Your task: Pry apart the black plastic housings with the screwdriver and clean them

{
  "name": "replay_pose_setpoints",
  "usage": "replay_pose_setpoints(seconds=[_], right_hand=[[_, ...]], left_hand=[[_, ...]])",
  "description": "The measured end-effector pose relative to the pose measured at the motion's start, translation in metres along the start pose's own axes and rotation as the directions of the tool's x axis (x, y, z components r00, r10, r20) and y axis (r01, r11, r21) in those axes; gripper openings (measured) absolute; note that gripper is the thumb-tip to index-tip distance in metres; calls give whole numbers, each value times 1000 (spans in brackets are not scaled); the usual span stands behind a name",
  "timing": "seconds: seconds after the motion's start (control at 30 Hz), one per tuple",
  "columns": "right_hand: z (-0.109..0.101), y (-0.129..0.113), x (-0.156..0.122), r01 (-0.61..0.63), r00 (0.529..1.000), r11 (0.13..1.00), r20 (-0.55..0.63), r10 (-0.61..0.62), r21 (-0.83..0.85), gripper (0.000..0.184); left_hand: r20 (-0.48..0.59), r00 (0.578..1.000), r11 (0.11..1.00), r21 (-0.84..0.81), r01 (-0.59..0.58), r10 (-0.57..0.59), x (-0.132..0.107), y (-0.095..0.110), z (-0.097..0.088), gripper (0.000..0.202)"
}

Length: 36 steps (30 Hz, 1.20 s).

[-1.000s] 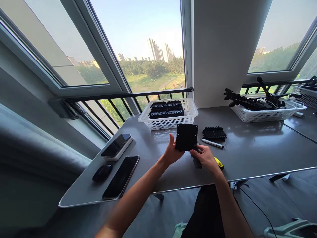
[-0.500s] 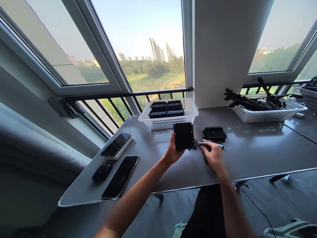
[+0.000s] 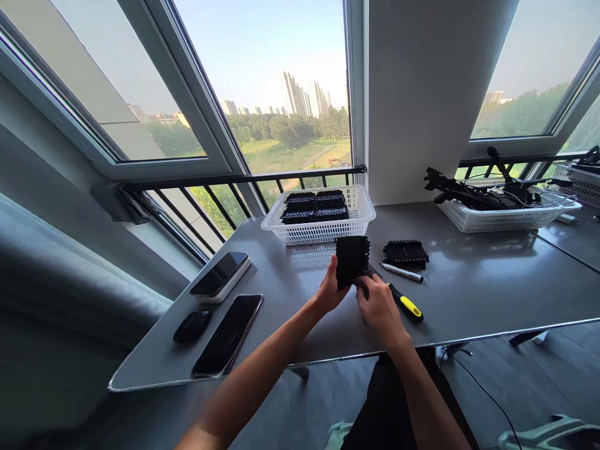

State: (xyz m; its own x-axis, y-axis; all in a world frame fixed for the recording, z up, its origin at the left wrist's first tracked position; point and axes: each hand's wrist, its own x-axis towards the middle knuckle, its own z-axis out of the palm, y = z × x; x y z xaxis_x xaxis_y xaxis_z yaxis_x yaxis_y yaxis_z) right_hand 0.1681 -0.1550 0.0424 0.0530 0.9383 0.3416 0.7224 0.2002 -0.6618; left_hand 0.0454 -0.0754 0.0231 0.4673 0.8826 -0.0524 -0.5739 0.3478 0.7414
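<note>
My left hand grips a black square plastic panel with notched edges, holding it up above the table. My right hand is closed at the panel's lower right corner. Something dark shows by its fingertips, but I cannot make out what it is. Just right of that hand lies a tool with a black and yellow handle; its front end is partly hidden. Beyond it are a white marker with a black end and a stack of similar black panels.
A white basket with several black panels stands at the window side. At left lie a phone, a black mouse and another phone on a white box. A second basket at right holds black parts and cables.
My right hand has moved left to the panel's lower corner, uncovering the yellow-handled tool and the marker. My left hand has shifted slightly right and down with the panel.
</note>
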Motion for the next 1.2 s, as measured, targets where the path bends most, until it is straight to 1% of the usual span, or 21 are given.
replay_pose_setpoints(seconds=[0.13,0.23,0.3,0.37,0.47,0.53,0.6,0.67,0.73,0.8,0.9,1.0,1.1,1.17,1.2], right_hand=[[0,-5,-2,11,1000,998,20,-12,57,21],[4,-11,-4,49,998,993,43,-54,111,20],[6,-14,-5,63,997,989,43,-69,133,23],[5,-14,-4,64,996,990,48,-70,128,25],[-3,-11,-3,36,998,996,41,-39,86,21],[-11,-6,-3,19,999,996,-30,-16,88,22],[-15,-2,-3,19,990,995,-138,-4,102,28],[-14,-1,-4,18,980,997,-200,-3,76,35],[-8,-2,-4,5,984,1000,-179,-5,-3,38],[-2,-5,-5,1,993,996,-116,-12,-92,40],[3,-11,-5,25,999,984,-19,-29,-176,44],[2,-15,-5,65,997,981,47,-58,-184,45],[-4,-13,-5,85,994,982,88,-71,-168,40],[-9,-10,-5,67,996,987,74,-57,-144,32],[-11,-7,-5,58,998,991,47,-52,-118,29]], left_hand=[[-7,1000,1000,19,21,-20,2,-5,-5,58],[1,999,999,24,47,-47,1,-5,-2,59],[5,999,999,9,45,-45,-1,-3,2,61],[17,999,999,-11,41,-41,-2,-1,5,63],[28,997,997,-29,66,-65,-2,0,8,62],[-7,997,996,-43,73,-73,-1,0,8,61],[-42,996,996,-55,74,-77,1,0,8,59],[-22,995,994,-64,92,-93,1,0,9,58],[37,994,992,-71,109,-106,-1,-1,13,60],[69,993,992,-74,104,-99,-4,0,16,62],[40,996,994,-79,81,-78,-6,3,19,60],[0,998,993,-94,65,-65,-5,7,17,60],[-15,997,992,-102,74,-76,-4,8,15,59],[-1,995,990,-100,102,-102,-4,6,13,58],[10,994,989,-96,111,-110,-3,4,13,58]])
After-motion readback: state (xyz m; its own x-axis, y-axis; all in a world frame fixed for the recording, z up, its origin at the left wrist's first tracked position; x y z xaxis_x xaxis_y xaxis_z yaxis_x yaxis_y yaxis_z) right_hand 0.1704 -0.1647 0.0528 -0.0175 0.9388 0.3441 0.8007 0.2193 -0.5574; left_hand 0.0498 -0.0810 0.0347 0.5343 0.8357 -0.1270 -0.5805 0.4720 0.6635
